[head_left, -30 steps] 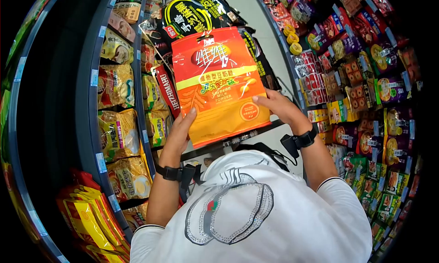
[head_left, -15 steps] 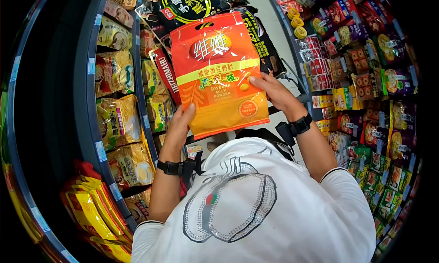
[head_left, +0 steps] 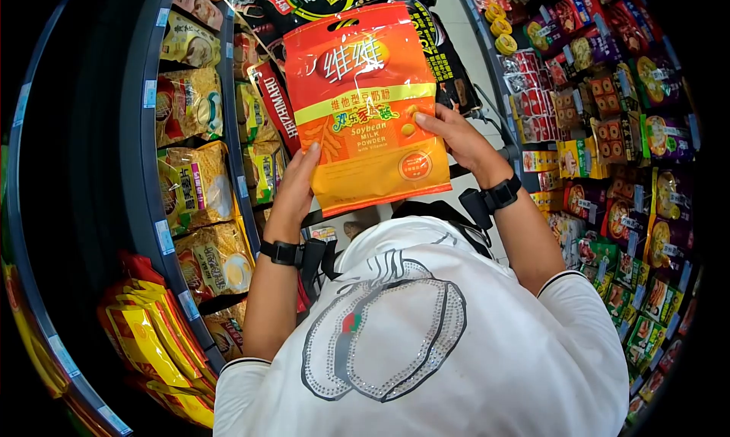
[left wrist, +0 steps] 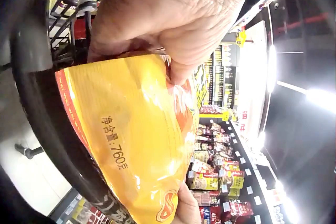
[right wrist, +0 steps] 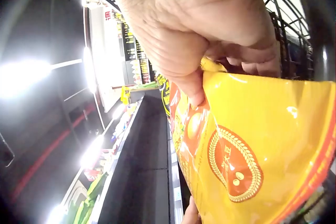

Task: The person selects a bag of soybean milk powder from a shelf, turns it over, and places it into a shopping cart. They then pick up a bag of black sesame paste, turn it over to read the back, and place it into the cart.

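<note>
Between two shelves (head_left: pixel 143 133), left hand (head_left: pixel 296 185) and right hand (head_left: pixel 456 142) grip one orange bag (head_left: pixel 365 95).

Pouch (head_left: pixel 365 110) sits between left hand (head_left: pixel 298 186) and right hand (head_left: pixel 456 140) (shelves (head_left: pixel 190 194) flank both sides), bags (head_left: pixel 445 53) behind.

The head camera looks steeply down from above onto the orange bag (head_left: pixel 365 110), wide enough to take in shelving (head_left: pixel 144 133) on both sides of it. Each wrist camera sits hard by the bag's lower part (near enough that it fills half the frame), looking across its face. All three views share the bag.
</note>
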`<action>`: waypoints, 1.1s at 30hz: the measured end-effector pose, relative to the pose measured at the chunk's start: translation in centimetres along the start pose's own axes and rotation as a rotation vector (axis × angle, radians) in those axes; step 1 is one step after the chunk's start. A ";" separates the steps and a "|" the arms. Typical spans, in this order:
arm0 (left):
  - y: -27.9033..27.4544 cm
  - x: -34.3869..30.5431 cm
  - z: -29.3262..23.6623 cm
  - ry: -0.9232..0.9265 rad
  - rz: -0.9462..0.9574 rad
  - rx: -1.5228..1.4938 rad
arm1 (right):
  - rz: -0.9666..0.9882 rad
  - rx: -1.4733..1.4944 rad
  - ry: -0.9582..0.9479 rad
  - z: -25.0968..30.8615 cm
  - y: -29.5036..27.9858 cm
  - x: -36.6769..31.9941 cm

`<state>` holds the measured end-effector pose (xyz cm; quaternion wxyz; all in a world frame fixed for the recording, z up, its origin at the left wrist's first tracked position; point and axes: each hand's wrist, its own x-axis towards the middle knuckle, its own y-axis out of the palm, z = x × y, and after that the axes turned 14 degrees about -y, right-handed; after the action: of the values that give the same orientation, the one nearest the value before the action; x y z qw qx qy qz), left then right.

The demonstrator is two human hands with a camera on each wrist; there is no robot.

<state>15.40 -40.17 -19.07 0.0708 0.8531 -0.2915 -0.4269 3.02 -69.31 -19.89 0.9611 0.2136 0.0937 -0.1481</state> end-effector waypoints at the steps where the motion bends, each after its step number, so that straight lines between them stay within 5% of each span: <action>1: 0.2 0.0 -0.1 0.006 -0.002 0.002 | 0.002 0.008 -0.004 0.1 0.2 0.0; 16: 3.9 -3.2 -3.7 0.181 0.023 0.133 | -0.045 0.185 -0.037 3.1 0.7 -1.5; 23: 5.9 -0.9 -3.7 0.268 0.059 0.282 | -0.154 -0.061 -0.298 9.3 1.8 -3.8; 29: 9.1 2.8 -2.6 0.155 0.178 0.377 | -0.089 -0.271 -0.462 15.4 4.1 -4.6; 33: 11.1 2.5 -2.9 0.097 0.293 0.293 | 0.039 -0.821 -0.737 13.6 7.3 -2.7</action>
<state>13.94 -51.02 -14.83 0.0213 0.8224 -0.4674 -0.3237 4.48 -68.31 -4.37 0.9371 -0.2431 -0.2030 -0.1466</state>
